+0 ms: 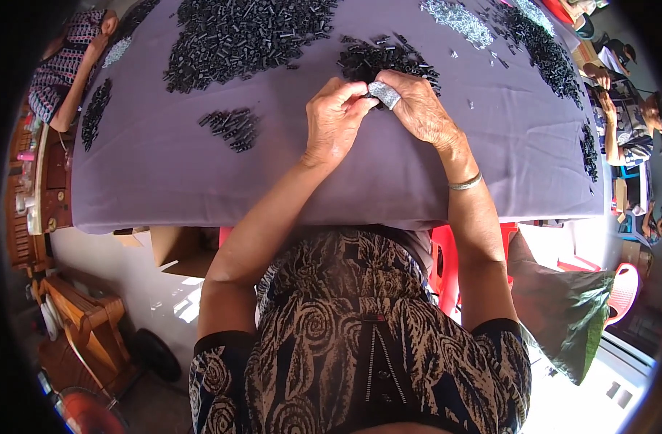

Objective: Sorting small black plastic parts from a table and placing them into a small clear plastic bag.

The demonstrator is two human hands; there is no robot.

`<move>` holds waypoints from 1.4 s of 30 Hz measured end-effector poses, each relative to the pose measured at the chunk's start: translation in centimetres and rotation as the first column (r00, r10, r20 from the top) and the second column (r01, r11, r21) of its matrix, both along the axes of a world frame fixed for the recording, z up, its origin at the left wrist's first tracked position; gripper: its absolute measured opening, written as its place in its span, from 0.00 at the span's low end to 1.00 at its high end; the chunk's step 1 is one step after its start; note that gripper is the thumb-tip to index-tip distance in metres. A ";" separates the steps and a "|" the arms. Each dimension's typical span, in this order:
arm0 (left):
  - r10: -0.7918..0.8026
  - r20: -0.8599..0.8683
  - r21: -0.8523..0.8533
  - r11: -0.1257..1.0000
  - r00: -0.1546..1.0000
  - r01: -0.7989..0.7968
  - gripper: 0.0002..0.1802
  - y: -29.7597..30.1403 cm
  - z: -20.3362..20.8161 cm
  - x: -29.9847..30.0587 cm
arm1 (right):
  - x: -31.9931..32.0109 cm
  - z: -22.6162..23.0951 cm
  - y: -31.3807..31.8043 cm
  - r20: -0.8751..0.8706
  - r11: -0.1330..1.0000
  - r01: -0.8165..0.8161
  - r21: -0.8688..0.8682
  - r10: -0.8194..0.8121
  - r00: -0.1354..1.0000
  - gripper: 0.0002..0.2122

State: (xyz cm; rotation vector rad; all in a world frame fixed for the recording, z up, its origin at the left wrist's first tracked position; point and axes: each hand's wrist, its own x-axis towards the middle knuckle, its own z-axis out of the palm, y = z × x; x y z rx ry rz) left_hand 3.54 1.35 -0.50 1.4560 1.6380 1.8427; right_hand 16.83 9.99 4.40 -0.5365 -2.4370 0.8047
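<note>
Centrally, left fingers (352,88) pinching dark bit (367,95), right fingers (407,83) curled, grip unclear, textured silver wrap (385,95), black tubes (248,40)

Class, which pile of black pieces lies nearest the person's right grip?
The black pile just beyond the right grip, which partly hides it; the other black piles all lie farther off across the purple cloth.

On the tabletop (418,192), one heap of pieces (248,40) lies toward the far edge. Before it lies a second heap (233,129). To their right, partly behind the right hand (420,108), lies a third heap (363,61).
</note>
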 end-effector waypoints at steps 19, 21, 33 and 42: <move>0.013 -0.115 0.052 0.999 0.993 -0.007 0.11 0.1 0.5 -0.4 | -0.2 -0.5 -0.2 0.029 0.980 0.085 -0.180 -0.081 0.996 0.10; -0.046 -0.103 0.016 0.999 0.994 0.048 0.09 0.0 0.2 -0.7 | -0.3 -0.1 -0.6 0.009 0.977 0.100 -0.187 -0.100 0.995 0.09; -0.214 0.719 -0.132 0.892 0.661 0.433 0.13 -0.6 1.6 -1.0 | -0.4 -0.7 -0.7 -0.059 0.999 0.024 0.030 -0.023 0.998 0.05; -0.373 0.904 0.038 0.553 0.206 0.833 0.10 0.4 0.7 -5.7 | -0.9 -0.2 -1.3 -0.105 0.991 -0.065 0.120 0.078 0.991 0.06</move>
